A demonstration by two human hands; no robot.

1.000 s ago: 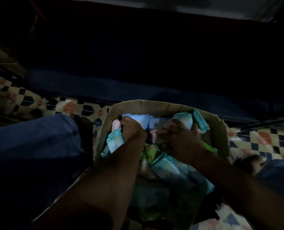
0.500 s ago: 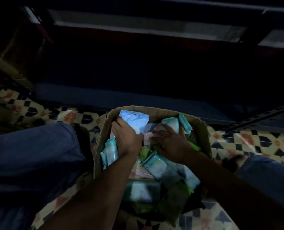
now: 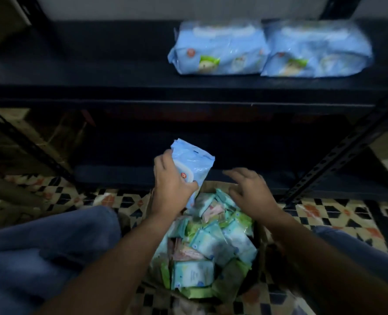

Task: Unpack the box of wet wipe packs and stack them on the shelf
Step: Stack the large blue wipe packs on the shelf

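my left hand (image 3: 173,187) grips one light-blue plastic wet wipe pack (image 3: 191,164), print unreadable; my right hand (image 3: 248,192) hovers, fingers spread, over the brown cardboard box (image 3: 260,233).

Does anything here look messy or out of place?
Mostly the box: its wipe packs lie jumbled at all angles. The two packs on the shelf sit side by side, not stacked. The left hand grips one blue pack.
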